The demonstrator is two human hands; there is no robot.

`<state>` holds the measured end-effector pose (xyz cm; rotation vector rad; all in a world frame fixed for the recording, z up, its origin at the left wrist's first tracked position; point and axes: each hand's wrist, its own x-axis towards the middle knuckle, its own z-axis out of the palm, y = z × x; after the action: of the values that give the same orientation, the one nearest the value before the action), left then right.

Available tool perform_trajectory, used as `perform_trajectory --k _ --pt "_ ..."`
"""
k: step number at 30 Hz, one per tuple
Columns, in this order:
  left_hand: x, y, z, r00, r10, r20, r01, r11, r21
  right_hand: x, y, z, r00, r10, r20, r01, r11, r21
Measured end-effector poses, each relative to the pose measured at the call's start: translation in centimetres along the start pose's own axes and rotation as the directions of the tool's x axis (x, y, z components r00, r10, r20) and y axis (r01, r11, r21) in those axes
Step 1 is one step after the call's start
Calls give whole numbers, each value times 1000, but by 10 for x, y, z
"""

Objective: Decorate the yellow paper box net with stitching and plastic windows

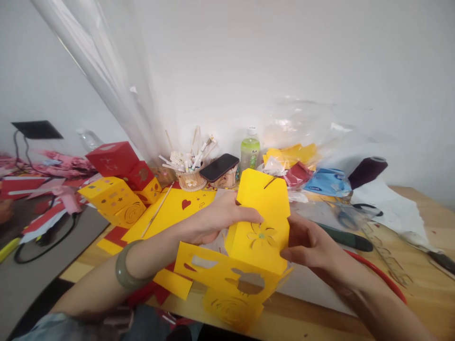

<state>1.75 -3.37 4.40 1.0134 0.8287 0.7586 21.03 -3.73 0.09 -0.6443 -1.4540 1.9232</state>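
Note:
A folded yellow paper box point(265, 203) with cut-out shapes is held up between my two hands, over the front of the table. One panel shows a flower cut-out; lower panels carry an animal-like opening and a spiral. My left hand point(227, 215) grips its left side, thumb lying across the front and the other fingers partly hidden behind. On the right edge, my right hand point(307, 244) pinches the paper between thumb and fingers. Behind my left forearm lies a yellow sheet point(167, 213) with a heart and small shapes cut in it, a thin stick on top.
Red point(113, 158) and yellow paper boxes point(113, 201) are stacked at the left. A phone point(220, 166), a cup of brushes and sticks point(191, 180) and a green bottle point(250, 149) stand along the wall. At right are a blue packet point(329, 181), a thread cone point(368, 171) and a green-handled tool point(350, 239).

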Motion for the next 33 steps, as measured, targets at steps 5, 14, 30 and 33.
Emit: perform_trajectory --k 5,14,30,33 --pt "-2 4 0 999 13 -33 -9 991 137 0 0 2 1000 1 7 -1 1000 15" --pt "-4 3 1 999 -32 -12 33 995 99 -3 -1 3 1000 13 -18 -13 1000 1" --pt "-6 -3 8 998 50 -34 -46 993 109 -1 7 10 989 21 -144 -15 999 45" --pt "-8 -3 11 996 64 -56 -56 989 135 0 6 12 988 35 -148 -27 998 58"
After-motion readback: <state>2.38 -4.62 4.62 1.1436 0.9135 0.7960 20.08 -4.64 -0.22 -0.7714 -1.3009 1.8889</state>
